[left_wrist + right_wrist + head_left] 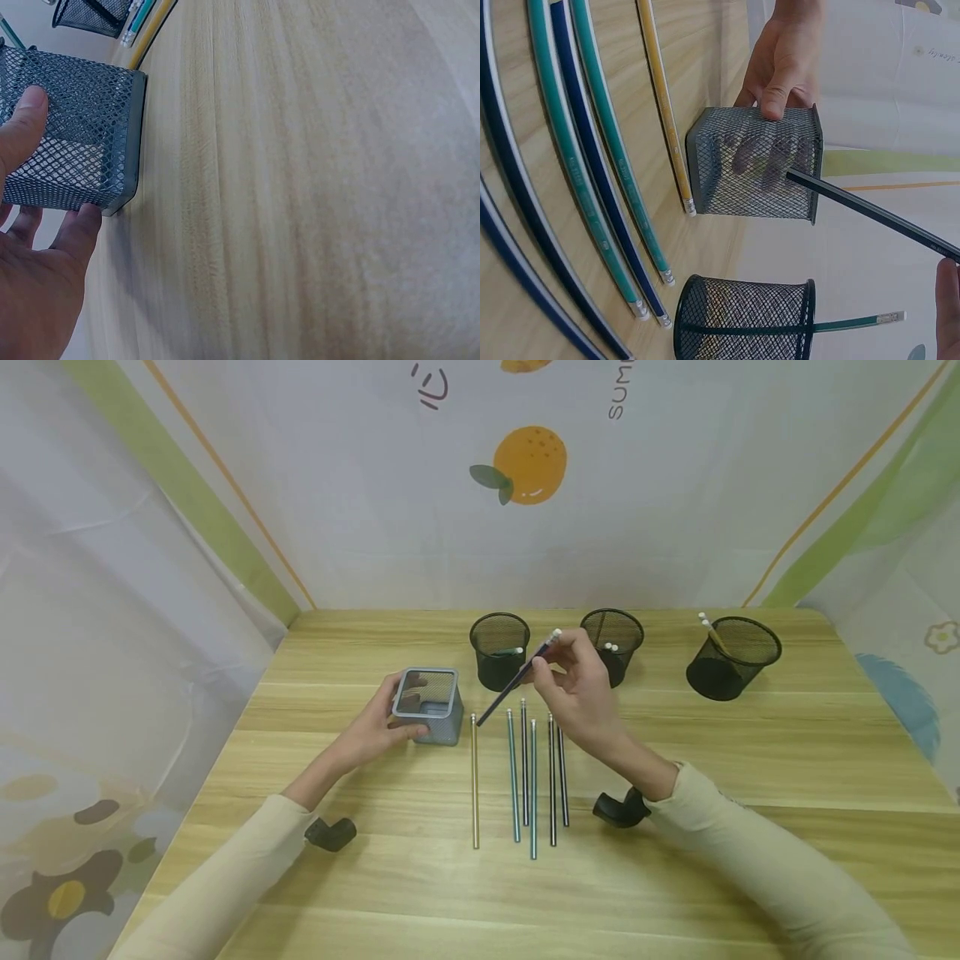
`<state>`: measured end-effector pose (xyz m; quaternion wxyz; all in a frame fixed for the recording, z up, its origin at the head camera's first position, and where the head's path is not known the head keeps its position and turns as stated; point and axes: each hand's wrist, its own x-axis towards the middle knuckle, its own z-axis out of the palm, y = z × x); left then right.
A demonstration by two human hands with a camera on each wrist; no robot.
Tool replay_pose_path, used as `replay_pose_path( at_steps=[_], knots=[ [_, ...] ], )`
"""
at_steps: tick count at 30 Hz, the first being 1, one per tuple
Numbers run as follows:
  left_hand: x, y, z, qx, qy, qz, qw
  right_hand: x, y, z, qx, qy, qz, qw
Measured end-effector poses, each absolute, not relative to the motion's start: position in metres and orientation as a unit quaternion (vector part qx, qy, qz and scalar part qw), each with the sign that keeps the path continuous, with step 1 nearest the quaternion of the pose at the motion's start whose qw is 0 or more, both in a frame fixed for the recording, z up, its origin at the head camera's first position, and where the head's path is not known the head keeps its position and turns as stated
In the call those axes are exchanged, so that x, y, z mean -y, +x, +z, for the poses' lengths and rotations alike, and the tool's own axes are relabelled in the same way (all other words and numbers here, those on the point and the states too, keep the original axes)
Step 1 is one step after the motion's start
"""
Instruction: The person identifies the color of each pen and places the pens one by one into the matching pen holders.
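My left hand grips a grey square mesh pen holder, thumb on its near side and fingers on the far side. The holder stands on the wooden table with its mouth up. Between thumb and fingers, my right hand pinches a dark pencil near its white eraser end. This pencil slants in the air, its lower end toward the grey holder; in the right wrist view the pencil overlaps the holder's mesh. Below it lie a yellow pencil and several teal and dark pencils, roughly side by side.
Along the back stand three black round mesh cups: the left cup with a teal pencil, the middle cup with two white eraser ends showing, the right cup with pencils leaning out. Black curved pieces show by both forearms. A printed curtain hangs behind.
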<state>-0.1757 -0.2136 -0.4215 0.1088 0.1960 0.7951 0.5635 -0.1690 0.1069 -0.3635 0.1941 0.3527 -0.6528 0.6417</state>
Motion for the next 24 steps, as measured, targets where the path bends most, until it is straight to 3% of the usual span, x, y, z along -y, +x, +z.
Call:
replay_pose_path(
  at_steps=[24],
  knots=[
    [0.213, -0.177, -0.422, -0.796, 0.198, 0.562, 0.108, -0.099, -0.174, -0.350, 0.649, 0.368, 0.634, 0.204]
  ],
)
